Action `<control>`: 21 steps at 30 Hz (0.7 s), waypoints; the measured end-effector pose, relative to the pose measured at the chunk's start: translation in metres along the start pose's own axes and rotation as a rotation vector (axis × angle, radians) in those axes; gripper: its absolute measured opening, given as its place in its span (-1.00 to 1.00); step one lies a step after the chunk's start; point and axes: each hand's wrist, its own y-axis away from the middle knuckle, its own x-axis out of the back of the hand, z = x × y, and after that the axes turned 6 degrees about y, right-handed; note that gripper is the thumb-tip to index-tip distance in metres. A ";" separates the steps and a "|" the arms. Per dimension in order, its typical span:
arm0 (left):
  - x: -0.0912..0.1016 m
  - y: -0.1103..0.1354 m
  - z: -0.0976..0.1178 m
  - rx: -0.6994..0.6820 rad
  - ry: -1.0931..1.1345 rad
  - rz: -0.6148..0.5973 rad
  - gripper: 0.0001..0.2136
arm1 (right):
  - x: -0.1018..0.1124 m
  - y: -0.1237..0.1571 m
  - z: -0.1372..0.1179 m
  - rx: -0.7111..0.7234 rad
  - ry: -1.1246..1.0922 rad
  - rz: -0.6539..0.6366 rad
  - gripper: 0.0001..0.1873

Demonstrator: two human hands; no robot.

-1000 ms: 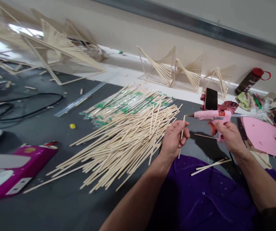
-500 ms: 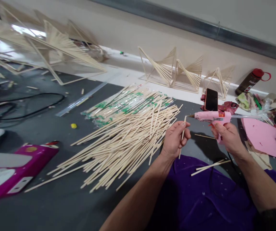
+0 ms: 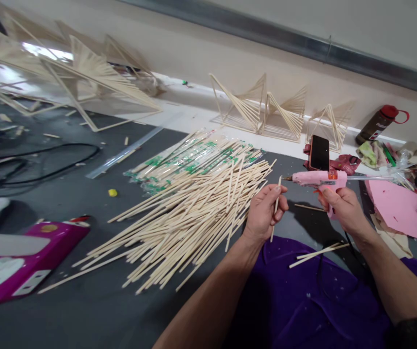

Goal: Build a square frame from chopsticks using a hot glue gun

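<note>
The left hand (image 3: 264, 213) pinches a short wooden stick (image 3: 276, 206) upright between thumb and fingers. The right hand (image 3: 341, 211) grips the pink glue gun (image 3: 317, 179), whose nozzle sits just beside, possibly touching, the stick's top end. A pile of sticks (image 3: 190, 208) lies to the left on the dark mat (image 3: 85, 310).

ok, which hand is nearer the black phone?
Right. The right hand, gripping the pink glue gun, sits just below the phone; the left hand, holding a short stick, is farther left.
</note>
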 end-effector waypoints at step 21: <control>-0.001 0.001 0.001 0.005 0.006 0.002 -0.58 | 0.002 -0.001 -0.004 0.062 0.069 -0.036 -0.35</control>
